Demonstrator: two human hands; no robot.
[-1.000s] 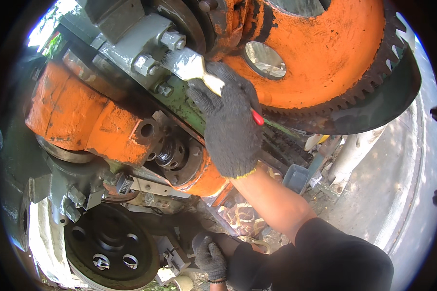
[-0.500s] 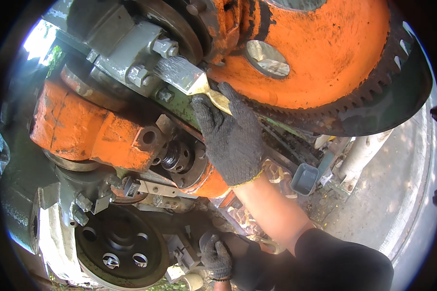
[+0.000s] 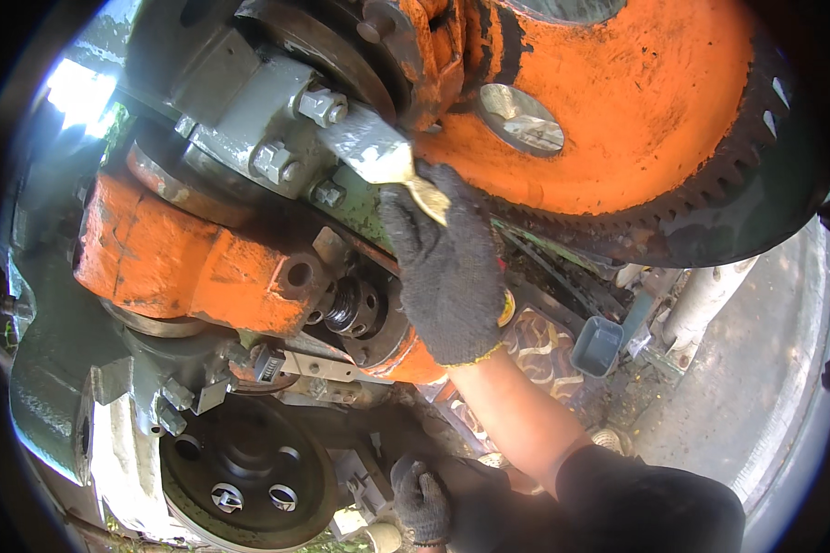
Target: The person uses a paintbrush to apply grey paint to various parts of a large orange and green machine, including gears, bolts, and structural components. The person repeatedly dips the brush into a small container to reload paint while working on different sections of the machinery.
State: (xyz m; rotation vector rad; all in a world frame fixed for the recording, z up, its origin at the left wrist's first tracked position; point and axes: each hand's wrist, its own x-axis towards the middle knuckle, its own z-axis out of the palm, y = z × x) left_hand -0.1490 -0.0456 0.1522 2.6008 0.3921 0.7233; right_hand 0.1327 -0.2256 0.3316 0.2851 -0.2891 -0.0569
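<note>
Paintbrush [image 3: 385, 160] gripped in a dark-gloved right hand [image 3: 454, 267] points toward the far left of the scene, its blurred, pale bristles close to the bolts [image 3: 274, 163] of a grey bracket [image 3: 240, 97]; whether they touch the metal cannot be told. The brush's yellowish neck sits between thumb and fingers, while a bare forearm [image 3: 521, 401] runs back to a black sleeve [image 3: 655, 502] at near right. The left hand [image 3: 421, 505], also gloved, is at the near edge; whether it holds anything cannot be made out. An orange toothed wheel [image 3: 636, 111] fills the far right, a dark curved guard [image 3: 765, 212] along its rim. On the left stands an orange casting [image 3: 175, 263] beside a threaded screw [image 3: 344, 309], and at near left a dark pulley [image 3: 249, 475] pierced with round holes. A small grey tub [image 3: 597, 347] sits on the right, near a white post [image 3: 705, 309] beside grey pavement [image 3: 756, 346].
</note>
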